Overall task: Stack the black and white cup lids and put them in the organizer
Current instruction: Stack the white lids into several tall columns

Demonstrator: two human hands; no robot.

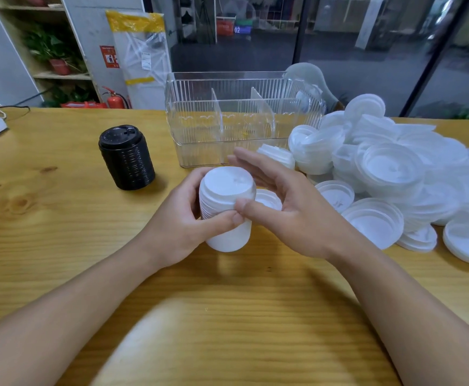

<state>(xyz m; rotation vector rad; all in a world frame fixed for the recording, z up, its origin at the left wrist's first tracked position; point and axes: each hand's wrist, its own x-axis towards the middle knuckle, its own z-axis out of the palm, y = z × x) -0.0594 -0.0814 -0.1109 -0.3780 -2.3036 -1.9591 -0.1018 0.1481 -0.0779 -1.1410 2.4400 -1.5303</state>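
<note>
While the left hand [183, 227] wraps its curled fingers and thumb round the stack of white lids [226, 207], the stack's lower side is hidden behind that grip and blurred; the right hand [289, 210] is held beside it, fingers nearly straight, thumb tip touching the stack's ridged edge; a ribbed stack of black lids [127, 157] stands upright on the grainy wooden table [60, 232]; the clear fluted organizer [241, 118] sits behind; a heap of loose white lids [395, 176] runs off the right edge

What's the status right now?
Left hand grips white stack; right hand steadies it, fingers straight. Black stack waits. Organizer empty, unobstructed.
</note>
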